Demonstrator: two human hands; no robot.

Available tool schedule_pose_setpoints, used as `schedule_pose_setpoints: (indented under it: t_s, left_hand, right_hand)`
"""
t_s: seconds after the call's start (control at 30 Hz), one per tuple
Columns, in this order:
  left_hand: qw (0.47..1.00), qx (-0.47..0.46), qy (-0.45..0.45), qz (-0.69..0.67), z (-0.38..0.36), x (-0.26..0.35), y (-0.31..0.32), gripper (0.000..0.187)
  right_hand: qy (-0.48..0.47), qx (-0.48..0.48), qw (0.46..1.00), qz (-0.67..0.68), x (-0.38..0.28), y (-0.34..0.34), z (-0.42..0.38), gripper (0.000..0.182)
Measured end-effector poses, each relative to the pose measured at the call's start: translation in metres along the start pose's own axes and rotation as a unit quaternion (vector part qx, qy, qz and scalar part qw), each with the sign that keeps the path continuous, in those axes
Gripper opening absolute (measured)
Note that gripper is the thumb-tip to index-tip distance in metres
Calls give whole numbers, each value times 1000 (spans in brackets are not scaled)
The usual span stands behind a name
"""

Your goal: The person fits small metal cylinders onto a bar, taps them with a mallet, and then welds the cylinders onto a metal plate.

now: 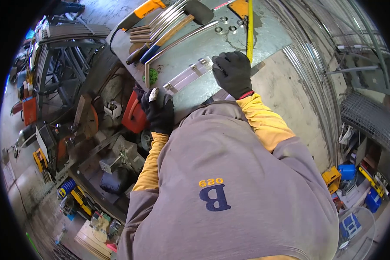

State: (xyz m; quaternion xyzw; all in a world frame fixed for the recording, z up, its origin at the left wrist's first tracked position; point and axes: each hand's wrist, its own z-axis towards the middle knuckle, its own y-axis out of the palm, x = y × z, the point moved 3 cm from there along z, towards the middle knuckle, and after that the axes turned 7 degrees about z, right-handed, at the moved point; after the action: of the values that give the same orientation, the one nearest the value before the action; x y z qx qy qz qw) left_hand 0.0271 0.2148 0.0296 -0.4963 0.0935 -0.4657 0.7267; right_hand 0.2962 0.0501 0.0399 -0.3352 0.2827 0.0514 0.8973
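A silvery metal case (189, 78) with clasps along its side lies at the near edge of the metal-topped table (268, 37). My left hand (159, 107), in a black glove with a white label, is closed at the case's left end. At the other end is my right hand (232, 73), black-gloved too, with its fingers curled in. Both sets of fingertips are partly hidden, as is the case's near side, behind my hands and chest. A green coil (151, 76) sits beside the case, left of my left hand.
Farther up the table lie an orange-handled saw (148, 8), a black-headed mallet (199, 12), metal rods (167, 21), several metal rings (233, 29) and a yellow tape measure blade (250, 32). A red box (135, 113) stands below at left. Long metal bars (310, 65) run along the right.
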Motion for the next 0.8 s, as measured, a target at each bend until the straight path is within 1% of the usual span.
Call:
schedule_pose_setpoints:
  t_s: [0.07, 0.13, 0.2, 0.33, 0.43, 0.47, 0.53, 0.57, 0.6, 0.67, 0.8]
  left_hand:
    - [1000, 27, 7, -9, 0, 1, 1, 47]
    - [1000, 29, -4, 9, -1, 2, -1, 48]
    - [1000, 19, 5, -4, 1, 2, -2, 48]
    - [999, 31, -10, -32, 4, 4, -5, 48]
    - [999, 38, -22, -32, 2, 3, -6, 50]
    - [999, 35, -24, -34, 2, 2, -7, 51]
    - [998, 45, -32, -42, 2, -1, -9, 50]
    - [997, 41, -35, -46, 2, 0, -10, 49]
    - [997, 38, -38, -52, 2, 1, -11, 49]
    - [995, 45, -57, -64, 2, 0, -13, 49]
    - [995, 29, -59, -71, -1, -2, -11, 52]
  right_hand:
    - [-8, 5, 1000, 6, 0, 4, 0, 20]
    - [-19, 12, 1000, -12, 0, 4, 0, 21]
    - [-32, 7, 999, -16, -3, 3, 0, 20]
    - [-16, -8, 1000, -14, -5, 4, 3, 17]
    - [-31, 4, 999, -26, -3, 9, 0, 15]
    - [-23, -19, 999, -21, -3, 8, 1, 18]
    - [-24, -17, 999, -36, -8, 6, 1, 20]
    - [-18, -39, 999, -31, -9, 5, 2, 23]
    - [-27, -45, 998, -27, -10, 4, 2, 23]
    - [-16, -61, 997, -40, -9, 4, 1, 24]
    - [-4, -67, 996, -56, -6, 4, -3, 28]
